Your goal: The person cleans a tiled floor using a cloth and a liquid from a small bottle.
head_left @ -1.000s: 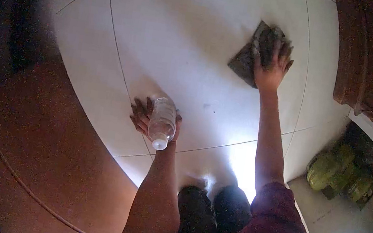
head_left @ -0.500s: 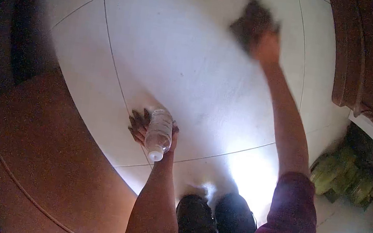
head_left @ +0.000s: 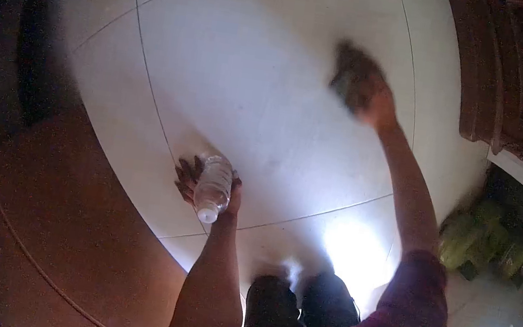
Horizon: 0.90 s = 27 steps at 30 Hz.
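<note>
Reaching far forward, the right hand (head_left: 376, 106) pressed a dark cloth (head_left: 352, 76) flat on the white tiled floor (head_left: 255, 62), with the right arm stretched almost straight from the red sleeve (head_left: 413, 319) up to the wrist. The hand and the cloth were blurred, so I cannot tell exactly how the fingers lay; they seemed spread over the cloth and not curled around it. The left hand (head_left: 195, 181) was lower and nearer to the body, with the forearm going straight up from the bottom edge of the view. Its fingers were closed around a clear plastic bottle (head_left: 213, 187), which pointed with its white cap toward the person, and the knuckles were just above the floor beside a tile joint. A brown mat (head_left: 67, 216) lay on the left of this hand. Dark wooden furniture (head_left: 515, 72) stood at the far right, and green bags (head_left: 485, 238) lay below it.
</note>
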### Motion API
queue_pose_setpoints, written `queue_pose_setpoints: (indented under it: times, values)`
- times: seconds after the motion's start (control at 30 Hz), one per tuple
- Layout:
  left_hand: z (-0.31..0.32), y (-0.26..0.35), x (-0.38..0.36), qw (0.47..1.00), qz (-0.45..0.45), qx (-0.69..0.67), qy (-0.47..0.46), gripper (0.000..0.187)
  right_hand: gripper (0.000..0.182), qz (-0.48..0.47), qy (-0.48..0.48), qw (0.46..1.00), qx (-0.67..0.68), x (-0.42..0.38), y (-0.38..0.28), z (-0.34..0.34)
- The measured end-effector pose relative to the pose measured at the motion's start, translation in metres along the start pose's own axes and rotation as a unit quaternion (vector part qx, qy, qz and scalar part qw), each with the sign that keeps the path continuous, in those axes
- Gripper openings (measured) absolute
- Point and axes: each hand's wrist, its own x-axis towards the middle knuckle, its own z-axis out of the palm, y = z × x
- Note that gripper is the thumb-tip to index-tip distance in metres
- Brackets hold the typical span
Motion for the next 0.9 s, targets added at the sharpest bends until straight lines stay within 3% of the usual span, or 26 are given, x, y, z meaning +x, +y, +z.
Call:
queue_pose_setpoints:
  times: [0.07, 0.17, 0.2, 0.27, 0.3, 0.37, 0.43, 0.47, 0.5, 0.53, 0.6, 0.63, 0.7, 0.8, 0.83, 0.9]
  values:
    - [0.002, -0.002, 0.001, 1.000, -0.001, -0.001, 0.000, 0.097, 0.045, 0.209, 0.127, 0.969, -0.035, 0.006, 0.049, 0.006]
    - [0.007, 0.000, 0.004, 1.000, 0.001, 0.001, 0.004, 0.097, 0.066, 0.191, 0.281, 0.934, -0.109, 0.017, 0.035, 0.036]
    - [0.007, 0.002, 0.005, 1.000, 0.001, 0.002, 0.006, 0.097, 0.072, 0.227, 0.245, 0.940, -0.066, 0.007, 0.008, 0.057]
    - [0.004, 0.004, 0.005, 1.000, 0.004, 0.004, 0.006, 0.096, 0.090, 0.211, 0.160, 0.960, -0.087, -0.050, -0.064, 0.108]
    - [0.003, 0.005, 0.005, 1.000, 0.002, 0.005, 0.010, 0.096, 0.088, 0.176, -0.046, 0.980, -0.079, -0.061, -0.100, 0.110]
    - [0.002, 0.006, 0.005, 1.000, 0.001, 0.007, 0.012, 0.095, 0.076, -0.069, -0.069, 0.995, 0.021, -0.071, -0.152, 0.022]
    - [0.002, 0.007, 0.007, 1.000, 0.001, 0.009, 0.015, 0.095, 0.060, -0.018, -0.127, 0.986, 0.105, -0.059, -0.123, 0.005]
    - [0.002, 0.006, 0.008, 1.000, 0.002, 0.010, 0.015, 0.095, 0.057, 0.052, -0.079, 0.996, -0.001, -0.056, -0.100, -0.001]
    - [0.001, 0.007, 0.007, 1.000, -0.001, 0.009, 0.015, 0.094, 0.062, 0.095, 0.043, 0.993, -0.049, -0.058, -0.061, 0.007]
    - [0.001, 0.006, 0.008, 1.000, -0.002, 0.010, 0.014, 0.094, 0.067, 0.062, 0.123, 0.986, -0.098, -0.059, -0.013, 0.012]
    - [0.001, 0.008, 0.009, 1.000, 0.001, 0.013, 0.012, 0.094, 0.065, 0.151, 0.153, 0.965, -0.148, -0.022, 0.068, 0.003]
    - [0.001, 0.008, 0.009, 1.000, 0.003, 0.013, 0.011, 0.094, 0.060, 0.208, 0.186, 0.955, -0.101, 0.010, 0.095, 0.003]
    - [0.000, 0.007, 0.009, 1.000, 0.003, 0.012, 0.009, 0.093, 0.057, 0.180, 0.207, 0.955, -0.109, 0.070, 0.097, -0.022]
    - [-0.001, 0.007, 0.010, 1.000, 0.004, 0.012, 0.009, 0.093, 0.058, 0.095, 0.242, 0.963, -0.067, 0.098, 0.085, 0.012]
    - [-0.002, 0.007, 0.011, 1.000, 0.003, 0.009, 0.010, 0.093, 0.054, 0.071, 0.210, 0.971, -0.091, 0.092, 0.047, 0.016]
    - [-0.003, 0.007, 0.011, 1.000, 0.003, 0.007, 0.011, 0.092, 0.056, -0.019, 0.095, 0.993, 0.070, 0.068, -0.024, 0.032]
